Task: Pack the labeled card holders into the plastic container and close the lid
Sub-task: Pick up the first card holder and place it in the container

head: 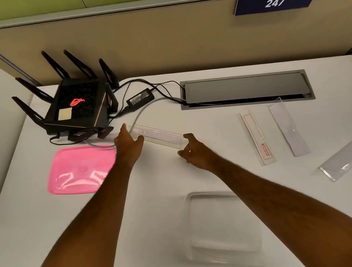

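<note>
A long clear card holder [159, 136] with a white label lies slanted across the middle of the white desk. My left hand [127, 141] grips its far left end and my right hand [191, 151] pinches its near right end. Three more card holders lie to the right: one with red print [256, 138], a plain one [288, 130], and one slanted at the desk's right edge [346, 157]. The clear plastic container [219, 222] stands open near me, under my right forearm. Its pink lid [80, 169] lies flat at the left.
A black router [75, 105] with several antennas stands at the back left, with a power brick [140, 99] and cables beside it. A grey cable runs just behind the pink lid. A grey cable hatch [245, 89] is set into the desk's back.
</note>
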`<state>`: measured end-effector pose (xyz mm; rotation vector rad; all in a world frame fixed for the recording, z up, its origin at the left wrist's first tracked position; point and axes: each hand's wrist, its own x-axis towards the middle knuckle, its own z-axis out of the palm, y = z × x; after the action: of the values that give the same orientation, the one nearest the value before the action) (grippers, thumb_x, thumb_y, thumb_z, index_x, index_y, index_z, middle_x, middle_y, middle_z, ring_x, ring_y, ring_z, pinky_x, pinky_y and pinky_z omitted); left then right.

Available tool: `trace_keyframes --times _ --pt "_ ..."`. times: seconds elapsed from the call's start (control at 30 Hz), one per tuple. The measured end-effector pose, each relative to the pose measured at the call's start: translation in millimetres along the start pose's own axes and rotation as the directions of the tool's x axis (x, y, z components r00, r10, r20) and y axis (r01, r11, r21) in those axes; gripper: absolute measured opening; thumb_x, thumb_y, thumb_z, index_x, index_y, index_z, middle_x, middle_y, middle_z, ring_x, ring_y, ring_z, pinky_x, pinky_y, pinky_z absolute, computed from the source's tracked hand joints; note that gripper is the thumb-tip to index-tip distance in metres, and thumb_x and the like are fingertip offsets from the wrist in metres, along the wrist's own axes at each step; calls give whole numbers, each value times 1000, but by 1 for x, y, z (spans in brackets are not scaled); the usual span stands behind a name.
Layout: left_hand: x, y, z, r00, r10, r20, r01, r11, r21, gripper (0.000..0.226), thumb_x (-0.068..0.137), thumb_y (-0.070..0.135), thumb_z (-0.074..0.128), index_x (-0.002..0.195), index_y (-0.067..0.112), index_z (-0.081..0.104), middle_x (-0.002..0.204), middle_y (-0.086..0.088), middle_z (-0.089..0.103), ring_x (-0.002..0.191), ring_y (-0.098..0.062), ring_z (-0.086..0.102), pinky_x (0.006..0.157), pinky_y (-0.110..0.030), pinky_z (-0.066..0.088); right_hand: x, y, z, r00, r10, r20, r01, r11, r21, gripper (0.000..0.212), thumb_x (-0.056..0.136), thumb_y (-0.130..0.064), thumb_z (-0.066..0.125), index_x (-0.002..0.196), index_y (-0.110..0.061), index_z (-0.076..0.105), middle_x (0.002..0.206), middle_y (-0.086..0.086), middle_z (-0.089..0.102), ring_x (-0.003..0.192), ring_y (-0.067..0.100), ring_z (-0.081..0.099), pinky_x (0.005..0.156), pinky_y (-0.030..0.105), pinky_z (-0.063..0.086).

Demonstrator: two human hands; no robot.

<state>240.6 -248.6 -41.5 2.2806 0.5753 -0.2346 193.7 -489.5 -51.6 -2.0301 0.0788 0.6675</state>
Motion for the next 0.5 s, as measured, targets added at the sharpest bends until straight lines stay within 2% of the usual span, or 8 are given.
trace_keyframes --times 0.1,0.23,0.33,0.43,0.5 --pt "5 1 4 1000 -4 -3 4 1000 3 80 93 24 69 159 14 25 155 -24 37 140 -40 40 110 -49 44 10 0 7 1000 26 14 -26 999 35 61 100 -31 59 151 -17 28 106 14 68 98 34 69 91 48 56" --pt "9 1 5 1000 -27 -8 27 1000 -8 78 93 23 70 158 14 28 151 -25 39 134 -41 47 106 -49 50 17 -2 15 999 38 33 -43 983 176 50 103 -26 55 146 -13 32 96 13 63 81 29 65 86 46 56" --pt "9 2 5 999 -32 -8 32 999 -16 74 93 22 69 156 15 31 150 -24 39 130 -40 50 102 -47 52 19 -3 19 999 30 27 -37 949 312 38 105 -12 50 140 -4 37 95 12 60 76 23 58 76 37 53" --pt "8 3 6 999 -38 -9 38 999 -18 67 93 19 68 152 15 35 149 -22 39 128 -38 51 92 -39 52 19 -4 20 1000 27 1 -25 918 396 26 104 -2 41 130 -3 44 92 7 58 71 14 56 63 22 51" --pt "6 5 6 999 -36 -5 36 999 -21 64 93 18 68 149 14 38 147 -21 41 127 -37 51 86 -35 50 17 -4 19 999 18 -34 -4 925 379 19 104 -3 38 118 -8 49 91 8 61 68 13 57 61 23 52"
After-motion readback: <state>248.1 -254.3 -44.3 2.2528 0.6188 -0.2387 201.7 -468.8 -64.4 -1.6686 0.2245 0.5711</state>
